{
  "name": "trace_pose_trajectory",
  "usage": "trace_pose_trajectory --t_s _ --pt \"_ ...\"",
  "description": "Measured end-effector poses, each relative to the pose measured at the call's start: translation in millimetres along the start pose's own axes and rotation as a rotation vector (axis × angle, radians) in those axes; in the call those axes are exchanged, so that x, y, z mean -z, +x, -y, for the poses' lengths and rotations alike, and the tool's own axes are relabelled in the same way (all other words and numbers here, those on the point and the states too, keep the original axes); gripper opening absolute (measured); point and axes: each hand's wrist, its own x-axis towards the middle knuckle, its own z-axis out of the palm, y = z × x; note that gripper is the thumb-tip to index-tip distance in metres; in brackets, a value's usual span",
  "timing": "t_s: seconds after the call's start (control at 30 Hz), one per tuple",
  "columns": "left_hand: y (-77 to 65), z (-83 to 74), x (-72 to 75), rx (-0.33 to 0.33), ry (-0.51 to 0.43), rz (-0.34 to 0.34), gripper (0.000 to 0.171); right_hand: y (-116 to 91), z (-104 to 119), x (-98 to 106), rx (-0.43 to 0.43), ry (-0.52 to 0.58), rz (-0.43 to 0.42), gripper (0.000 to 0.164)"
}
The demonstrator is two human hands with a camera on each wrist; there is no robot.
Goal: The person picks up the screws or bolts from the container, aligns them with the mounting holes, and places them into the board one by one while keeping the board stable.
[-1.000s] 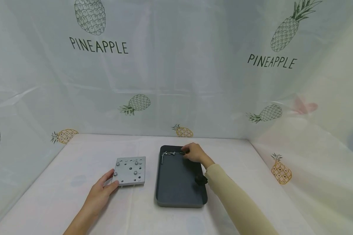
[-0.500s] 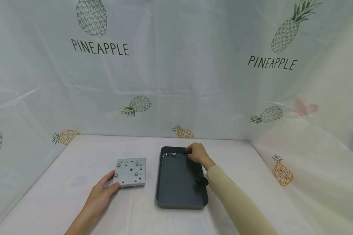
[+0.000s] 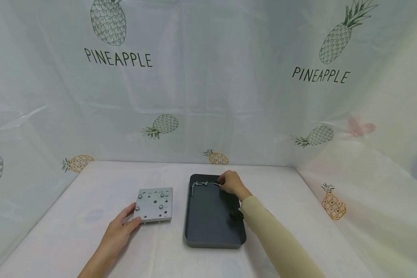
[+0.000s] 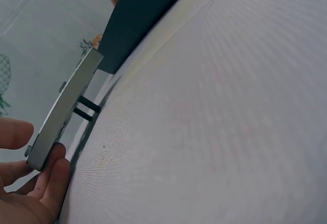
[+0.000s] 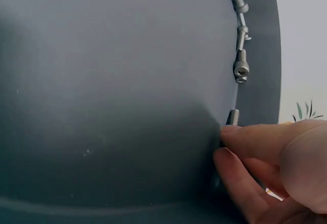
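Note:
My left hand (image 3: 119,227) holds a square light-grey metal plate (image 3: 149,210) by its left edge, thumb at the near corner. Several round-headed screws stand in the plate's holes. In the left wrist view the plate (image 4: 66,106) is seen edge-on, with two dark screw shanks (image 4: 88,108) poking out below it. My right hand (image 3: 231,183) reaches into the far right corner of the dark grey tray (image 3: 212,220). Its thumb and finger pinch a small metal screw (image 5: 234,116), whose end shows past the fingertips; the rest is hidden by them.
Several loose screws (image 5: 241,70) lie along the tray's far wall, reaching round to its far left corner. The tray stands right of the plate on a white-covered table (image 3: 166,255). A pineapple-print sheet (image 3: 208,77) hangs behind. Something black (image 3: 236,214) sits under my right wrist.
The screw at my right fingertips now lies more slanted, and the right hand has shifted slightly. My left hand and the plate stay in place.

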Motion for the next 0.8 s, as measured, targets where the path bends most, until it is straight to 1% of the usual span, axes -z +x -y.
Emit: trace_pose_trajectory --t_s 0.3,0.47,0.6,0.8 --pt "-2.5 0.3 -0.5 -0.014 -0.005 0.0 0.08 1.2 4.2 -5.5 -0.063 -0.026 -0.027 0.019" --pt "-3.0 1.4 -0.1 -0.017 -0.003 0.0 0.08 1.3 6.8 -6.4 -0.092 -0.033 -0.027 0.014" --pt "-2.2 2.3 -0.3 -0.018 0.003 0.0 0.08 0.0 7.4 -7.3 -0.092 -0.037 -0.026 0.01" --pt "0.2 2.8 -1.7 -0.01 0.017 -0.014 0.079 -2.6 8.0 -6.7 -0.054 -0.025 -0.021 0.006"
